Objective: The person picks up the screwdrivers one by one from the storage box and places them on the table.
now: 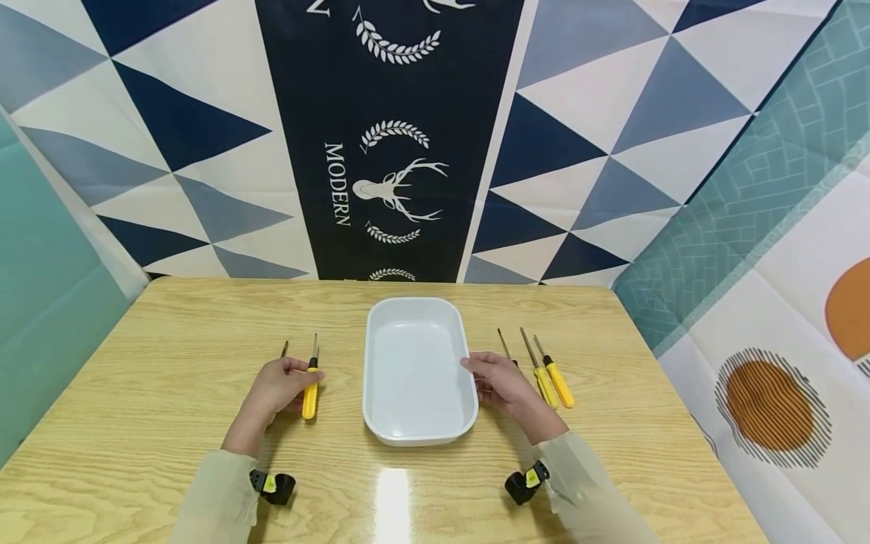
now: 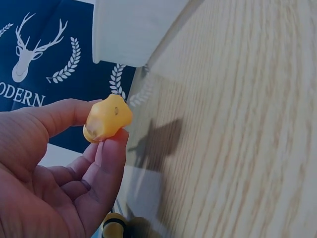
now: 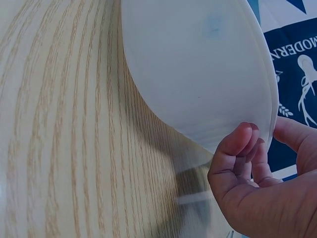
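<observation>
My left hand (image 1: 275, 389) pinches a screwdriver (image 1: 310, 400) by its yellow handle between thumb and fingers, shaft pointing away toward the back wall. In the left wrist view the handle's butt end faces the camera, raised off the wood. A second screwdriver (image 2: 114, 227) lies beyond that hand, mostly hidden; a shaft tip (image 1: 285, 348) shows past the knuckles in the head view. At the table's middle is a white rectangular tray (image 1: 420, 363) with nothing inside. My right hand (image 1: 503, 385) grips its right rim, thumb over the edge and fingers curled against the outer wall.
Right of the right hand lie two yellow-handled screwdrivers (image 1: 559, 381), and another shaft (image 1: 504, 344) whose handle the hand covers. The wooden table (image 1: 170, 325) ends at a patterned cloth backdrop (image 1: 394, 211). Dark wrist cameras (image 1: 277, 487) sit at both sleeves.
</observation>
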### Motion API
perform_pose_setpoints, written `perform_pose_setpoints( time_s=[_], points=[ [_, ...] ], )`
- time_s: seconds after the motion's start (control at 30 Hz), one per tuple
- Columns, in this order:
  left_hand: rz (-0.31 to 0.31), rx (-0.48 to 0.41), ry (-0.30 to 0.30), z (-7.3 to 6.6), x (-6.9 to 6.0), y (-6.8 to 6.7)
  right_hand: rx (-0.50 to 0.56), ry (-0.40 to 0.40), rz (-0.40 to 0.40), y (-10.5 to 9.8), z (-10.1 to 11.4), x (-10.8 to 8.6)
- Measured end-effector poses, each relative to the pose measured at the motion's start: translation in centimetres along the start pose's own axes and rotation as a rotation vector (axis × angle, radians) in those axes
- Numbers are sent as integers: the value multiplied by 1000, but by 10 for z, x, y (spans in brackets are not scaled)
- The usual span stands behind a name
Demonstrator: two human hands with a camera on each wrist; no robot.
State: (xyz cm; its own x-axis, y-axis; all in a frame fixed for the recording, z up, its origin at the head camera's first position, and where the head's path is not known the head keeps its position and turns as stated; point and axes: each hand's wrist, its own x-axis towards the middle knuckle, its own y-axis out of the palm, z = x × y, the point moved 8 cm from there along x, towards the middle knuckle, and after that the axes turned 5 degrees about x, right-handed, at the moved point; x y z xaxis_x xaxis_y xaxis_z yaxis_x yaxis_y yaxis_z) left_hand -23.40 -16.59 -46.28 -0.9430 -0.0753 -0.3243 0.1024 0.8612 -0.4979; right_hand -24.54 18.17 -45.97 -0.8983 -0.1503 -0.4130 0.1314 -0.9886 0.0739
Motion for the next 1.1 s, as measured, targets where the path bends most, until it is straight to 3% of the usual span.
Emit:
perform_pose_setpoints(
  time_s=[0.43,1.1],
  points=[
    [7,0,-10,3,5,4,-26,-5,-1,1,2,-2],
    [-19,123,-10,1,3,0,-23,-2,-10,0,1,-3]
  ],
)
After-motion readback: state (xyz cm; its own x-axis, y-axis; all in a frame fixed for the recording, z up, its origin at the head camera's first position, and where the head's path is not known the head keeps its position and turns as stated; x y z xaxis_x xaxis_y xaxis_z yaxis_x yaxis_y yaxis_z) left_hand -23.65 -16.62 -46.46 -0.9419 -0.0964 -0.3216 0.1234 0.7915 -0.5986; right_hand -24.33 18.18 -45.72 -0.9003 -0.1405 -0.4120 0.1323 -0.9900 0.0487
